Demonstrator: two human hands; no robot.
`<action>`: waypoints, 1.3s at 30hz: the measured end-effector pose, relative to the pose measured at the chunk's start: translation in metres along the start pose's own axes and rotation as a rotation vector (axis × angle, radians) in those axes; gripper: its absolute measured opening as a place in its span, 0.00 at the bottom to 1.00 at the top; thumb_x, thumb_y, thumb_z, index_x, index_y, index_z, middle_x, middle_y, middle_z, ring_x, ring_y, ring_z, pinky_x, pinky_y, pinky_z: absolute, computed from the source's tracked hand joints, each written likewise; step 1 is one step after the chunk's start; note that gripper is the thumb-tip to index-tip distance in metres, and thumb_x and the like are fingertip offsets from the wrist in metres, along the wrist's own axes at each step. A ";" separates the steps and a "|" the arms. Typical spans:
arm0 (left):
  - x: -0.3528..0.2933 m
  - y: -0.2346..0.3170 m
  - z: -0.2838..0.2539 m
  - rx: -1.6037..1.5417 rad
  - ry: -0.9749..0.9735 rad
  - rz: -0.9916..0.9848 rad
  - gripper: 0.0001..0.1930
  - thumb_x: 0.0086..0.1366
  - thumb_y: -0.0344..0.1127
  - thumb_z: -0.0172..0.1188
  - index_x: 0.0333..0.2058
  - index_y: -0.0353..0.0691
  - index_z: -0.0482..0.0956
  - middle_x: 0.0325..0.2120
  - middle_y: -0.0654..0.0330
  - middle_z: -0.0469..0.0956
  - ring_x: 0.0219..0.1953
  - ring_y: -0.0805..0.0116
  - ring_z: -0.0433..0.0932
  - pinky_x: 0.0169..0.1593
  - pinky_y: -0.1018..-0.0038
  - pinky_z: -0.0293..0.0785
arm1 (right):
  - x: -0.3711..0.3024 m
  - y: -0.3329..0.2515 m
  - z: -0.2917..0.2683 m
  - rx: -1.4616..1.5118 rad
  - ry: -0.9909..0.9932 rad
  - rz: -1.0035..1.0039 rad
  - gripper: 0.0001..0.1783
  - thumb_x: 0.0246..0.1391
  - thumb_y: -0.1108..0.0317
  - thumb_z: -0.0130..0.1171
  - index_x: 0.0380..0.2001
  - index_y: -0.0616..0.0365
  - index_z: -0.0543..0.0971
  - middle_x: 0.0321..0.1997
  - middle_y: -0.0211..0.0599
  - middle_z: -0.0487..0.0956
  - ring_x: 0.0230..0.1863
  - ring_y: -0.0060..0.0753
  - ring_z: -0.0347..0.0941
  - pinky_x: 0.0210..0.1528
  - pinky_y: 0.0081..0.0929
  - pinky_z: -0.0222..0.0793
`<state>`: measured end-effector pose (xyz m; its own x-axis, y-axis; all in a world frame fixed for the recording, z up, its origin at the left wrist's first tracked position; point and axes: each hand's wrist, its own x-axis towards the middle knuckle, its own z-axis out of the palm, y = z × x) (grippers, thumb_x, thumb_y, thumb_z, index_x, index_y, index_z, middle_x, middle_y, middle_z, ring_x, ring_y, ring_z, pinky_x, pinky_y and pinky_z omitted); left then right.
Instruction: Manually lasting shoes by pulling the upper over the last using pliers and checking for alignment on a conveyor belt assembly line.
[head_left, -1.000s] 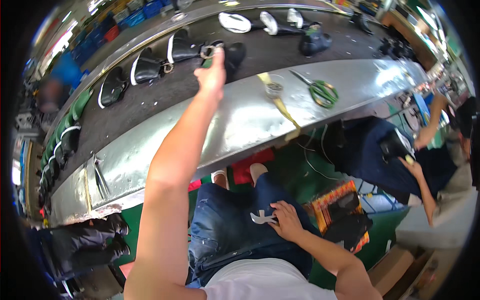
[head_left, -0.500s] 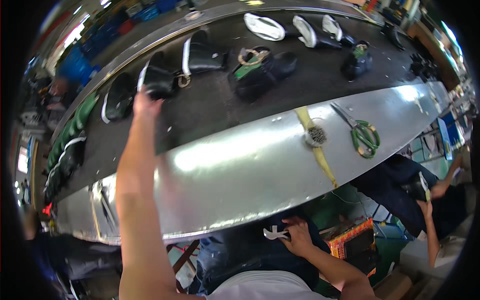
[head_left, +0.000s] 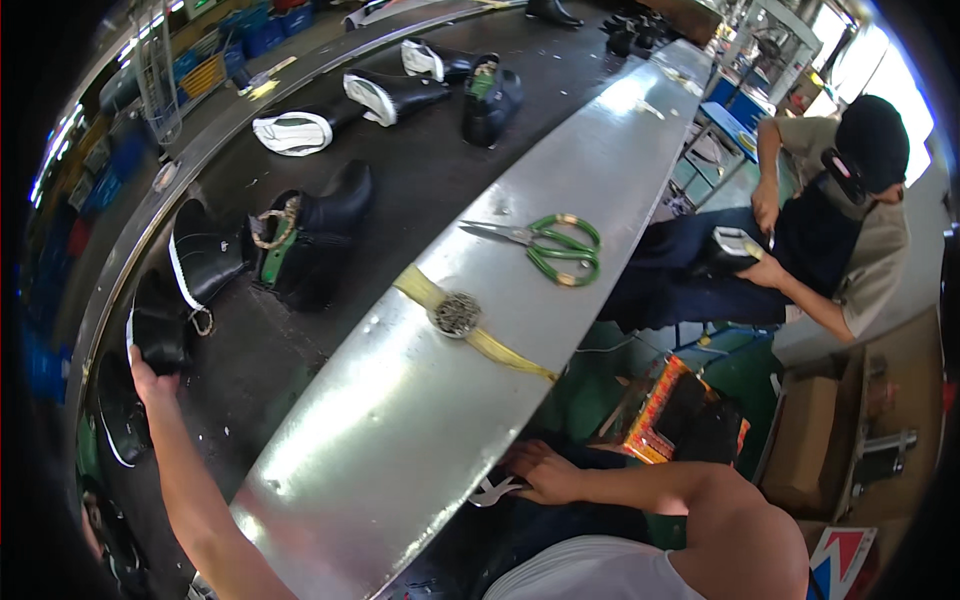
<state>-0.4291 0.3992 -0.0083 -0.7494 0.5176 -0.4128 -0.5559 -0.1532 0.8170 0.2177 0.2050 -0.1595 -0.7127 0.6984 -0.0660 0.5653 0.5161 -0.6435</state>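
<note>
My left hand (head_left: 152, 378) reaches across the dark bench and grips the near end of a black shoe (head_left: 160, 325) with a white edge. Some of its fingers are hidden behind the shoe. Low by my lap, my right hand (head_left: 545, 472) is closed round metal pincers (head_left: 492, 490), whose silver jaws stick out to the left. Another black shoe (head_left: 122, 415) lies just nearer than the gripped one, and a white-edged black shoe (head_left: 210, 255) lies beyond it. A black boot (head_left: 320, 235) with a green lining and a loop of cord stands to their right.
Green-handled scissors (head_left: 565, 250) and a round dish of small nails (head_left: 456, 314) lie on the metal strip (head_left: 350, 400). White-soled shoes (head_left: 292, 133) are along the far side. A seated co-worker (head_left: 830, 220) handles a shoe at right, near an open carton (head_left: 665, 410).
The view has swung to the right, bringing the co-worker fully into sight. My left hand stays at the same black shoe; my right hand keeps the pincers low by my lap.
</note>
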 end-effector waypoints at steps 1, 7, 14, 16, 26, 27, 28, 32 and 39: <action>-0.014 0.007 -0.007 0.030 -0.007 -0.018 0.29 0.68 0.57 0.52 0.60 0.43 0.72 0.56 0.54 0.75 0.56 0.51 0.75 0.61 0.47 0.68 | -0.003 -0.001 0.000 0.006 0.013 -0.022 0.27 0.51 0.58 0.66 0.52 0.56 0.74 0.60 0.39 0.73 0.65 0.46 0.64 0.63 0.46 0.59; -0.072 0.051 -0.131 0.035 -0.131 0.117 0.28 0.68 0.52 0.55 0.58 0.38 0.72 0.56 0.56 0.76 0.54 0.56 0.77 0.60 0.58 0.73 | -0.037 0.001 0.004 0.109 0.074 -0.156 0.25 0.50 0.60 0.68 0.49 0.56 0.72 0.59 0.38 0.72 0.65 0.44 0.63 0.64 0.45 0.57; -0.324 0.049 -0.199 -0.166 -0.199 0.366 0.33 0.69 0.54 0.54 0.63 0.34 0.66 0.63 0.55 0.68 0.64 0.59 0.66 0.68 0.62 0.58 | -0.090 -0.015 -0.005 0.329 0.030 -0.020 0.19 0.56 0.61 0.61 0.47 0.60 0.73 0.51 0.47 0.74 0.57 0.49 0.69 0.59 0.42 0.62; -0.385 0.029 -0.204 -0.109 -0.206 0.410 0.33 0.70 0.54 0.53 0.63 0.34 0.65 0.63 0.54 0.67 0.66 0.59 0.63 0.70 0.62 0.55 | -0.105 -0.026 -0.003 0.327 0.234 -0.056 0.17 0.58 0.60 0.60 0.45 0.59 0.73 0.43 0.47 0.76 0.48 0.53 0.73 0.53 0.40 0.67; -0.535 -0.191 -0.196 0.402 -0.820 0.165 0.36 0.57 0.54 0.65 0.56 0.33 0.68 0.47 0.51 0.77 0.50 0.60 0.77 0.56 0.64 0.73 | -0.156 -0.082 -0.045 2.020 -0.765 0.207 0.42 0.60 0.27 0.38 0.53 0.53 0.76 0.43 0.54 0.83 0.36 0.41 0.83 0.24 0.31 0.75; -0.543 -0.198 -0.188 0.364 -0.857 0.058 0.35 0.56 0.54 0.66 0.54 0.33 0.69 0.45 0.52 0.77 0.48 0.60 0.77 0.54 0.65 0.74 | -0.165 -0.071 -0.046 2.026 -0.803 0.191 0.43 0.59 0.26 0.38 0.57 0.52 0.73 0.45 0.56 0.82 0.35 0.41 0.83 0.24 0.30 0.76; -0.548 -0.206 -0.179 0.330 -0.902 -0.056 0.34 0.55 0.54 0.67 0.52 0.33 0.69 0.44 0.52 0.77 0.46 0.61 0.78 0.52 0.66 0.75 | -0.176 -0.060 -0.046 2.039 -0.828 0.174 0.46 0.58 0.25 0.39 0.61 0.52 0.71 0.46 0.58 0.81 0.35 0.41 0.83 0.25 0.29 0.76; -0.535 -0.229 -0.177 0.374 -1.003 -0.026 0.33 0.55 0.55 0.67 0.49 0.35 0.69 0.41 0.55 0.78 0.44 0.63 0.78 0.50 0.69 0.76 | -0.196 -0.052 -0.045 2.104 -0.717 0.028 0.46 0.58 0.26 0.40 0.65 0.51 0.67 0.50 0.60 0.79 0.37 0.42 0.83 0.28 0.30 0.78; -0.483 -0.266 -0.192 0.473 -0.825 0.076 0.24 0.69 0.47 0.58 0.55 0.35 0.71 0.50 0.56 0.77 0.48 0.66 0.77 0.52 0.70 0.73 | -0.200 -0.069 -0.009 1.580 -0.338 0.192 0.32 0.53 0.62 0.69 0.58 0.63 0.71 0.54 0.43 0.79 0.48 0.30 0.77 0.54 0.29 0.73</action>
<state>0.0117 0.0284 -0.1029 -0.1873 0.9785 -0.0861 -0.1775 0.0525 0.9827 0.3250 0.0336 -0.0949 -0.8598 0.4445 -0.2514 -0.1625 -0.7048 -0.6906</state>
